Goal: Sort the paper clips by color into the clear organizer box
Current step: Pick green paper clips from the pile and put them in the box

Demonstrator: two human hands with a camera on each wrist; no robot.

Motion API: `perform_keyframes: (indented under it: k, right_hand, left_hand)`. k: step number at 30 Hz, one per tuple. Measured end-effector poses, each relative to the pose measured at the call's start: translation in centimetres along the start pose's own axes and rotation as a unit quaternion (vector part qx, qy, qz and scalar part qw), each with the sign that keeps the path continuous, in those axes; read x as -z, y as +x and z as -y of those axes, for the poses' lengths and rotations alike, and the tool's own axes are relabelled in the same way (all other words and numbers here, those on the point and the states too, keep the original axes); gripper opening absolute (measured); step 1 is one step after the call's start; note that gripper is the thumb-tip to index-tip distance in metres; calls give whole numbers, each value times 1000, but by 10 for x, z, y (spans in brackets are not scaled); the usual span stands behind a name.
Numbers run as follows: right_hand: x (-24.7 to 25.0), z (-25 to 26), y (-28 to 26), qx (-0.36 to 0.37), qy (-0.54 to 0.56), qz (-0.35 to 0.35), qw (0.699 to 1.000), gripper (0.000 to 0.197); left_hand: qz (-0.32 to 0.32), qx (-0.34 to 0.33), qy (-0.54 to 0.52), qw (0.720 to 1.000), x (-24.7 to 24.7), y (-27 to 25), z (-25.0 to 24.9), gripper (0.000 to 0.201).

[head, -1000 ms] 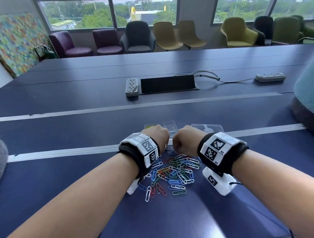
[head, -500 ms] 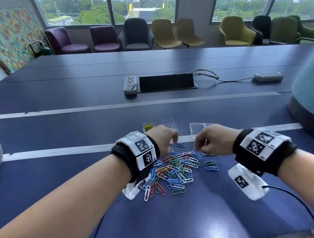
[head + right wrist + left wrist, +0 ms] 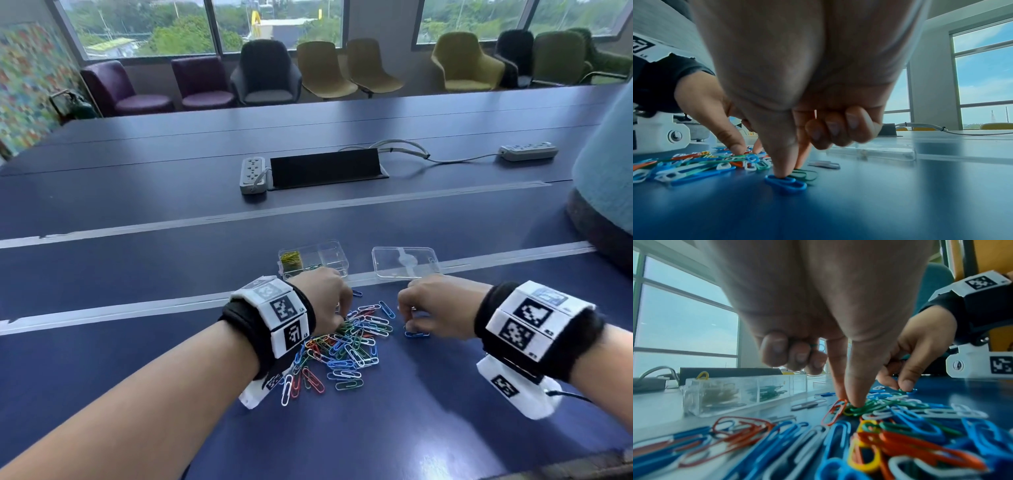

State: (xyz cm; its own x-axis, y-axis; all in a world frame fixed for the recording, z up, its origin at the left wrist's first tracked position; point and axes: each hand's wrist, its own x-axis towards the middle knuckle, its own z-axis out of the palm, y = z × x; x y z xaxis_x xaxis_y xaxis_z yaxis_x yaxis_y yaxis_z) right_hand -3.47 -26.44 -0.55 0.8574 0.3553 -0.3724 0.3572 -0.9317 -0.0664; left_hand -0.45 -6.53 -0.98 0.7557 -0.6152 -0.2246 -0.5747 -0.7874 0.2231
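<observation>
A pile of colored paper clips (image 3: 349,346) lies on the blue table. Behind it stands the clear organizer box (image 3: 313,258), with yellow clips (image 3: 290,257) in one compartment and green clips (image 3: 766,392) in the one beside it. My left hand (image 3: 340,322) is at the pile's far left. Its thumb and index pinch down on green clips (image 3: 859,408), and the curled fingers hold another green clip (image 3: 815,346). My right hand (image 3: 791,172) is just right of the pile. It pinches a green clip (image 3: 805,173), and the thumb also touches a blue clip (image 3: 786,181).
The box's clear lid (image 3: 406,262) lies flat to the right of the box. Two power strips (image 3: 252,174) (image 3: 527,151) and a black cable flap (image 3: 325,168) sit farther back. A teal object (image 3: 606,178) fills the right edge. Chairs line the windows.
The two hands were close together over the pile's far edge. The right hand has moved right and down onto the loose clips. The left hand has lowered into the pile.
</observation>
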Motion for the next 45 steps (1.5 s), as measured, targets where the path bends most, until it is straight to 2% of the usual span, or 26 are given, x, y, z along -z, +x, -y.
perform_keyframes:
  k: [3, 7, 10, 13, 14, 16, 17, 20, 22, 30, 35, 38, 41, 45]
  right_hand:
    - [0, 6, 2, 3, -2, -6, 1000, 6]
    - [-2, 15, 5, -1, 39, -28, 999, 12]
    - [-4, 18, 8, 1, 62, -32, 998, 10]
    - [-4, 20, 8, 9, 59, -32, 998, 10]
    - [-3, 20, 8, 8, 47, -30, 998, 8]
    - [0, 21, 7, -5, 26, -33, 999, 17]
    - [1, 22, 7, -17, 22, -36, 999, 24]
    - [0, 25, 8, -45, 18, -64, 997, 30]
    - [-1, 26, 8, -42, 10, -78, 996, 30]
    - [4, 27, 15, -31, 38, -31, 998, 8]
    - [9, 29, 14, -28, 38, -10, 999, 14]
    - [19, 32, 15, -38, 51, -26, 998, 18]
    - [36, 38, 24, -33, 51, -72, 996, 10]
    - [52, 49, 52, -45, 69, -84, 993, 23]
  left_hand:
    - [0, -16, 20, 1000, 2, 1, -3, 18]
    - [-12, -32, 18, 999, 2, -1, -3, 19]
    - [-18, -29, 11, 999, 0, -3, -2, 17]
    - [-31, -21, -3, 999, 1, -6, 0, 6]
    - [-35, -19, -11, 999, 1, -6, 1, 10]
    - [-26, -8, -26, 999, 1, -7, 4, 24]
    - [-21, -4, -32, 999, 1, -7, 5, 25]
    - [-18, -4, -54, 998, 2, -9, 7, 7]
    - [-14, 2, -67, 998, 3, -10, 7, 17]
    - [-50, 55, -116, 991, 9, -10, 14, 25]
    - [-44, 80, -121, 988, 11, -9, 25, 24]
    - [-68, 99, -128, 984, 18, -9, 31, 21]
    - [-113, 121, -129, 978, 26, -3, 40, 22]
    - [-149, 151, -129, 969, 29, 9, 49, 19]
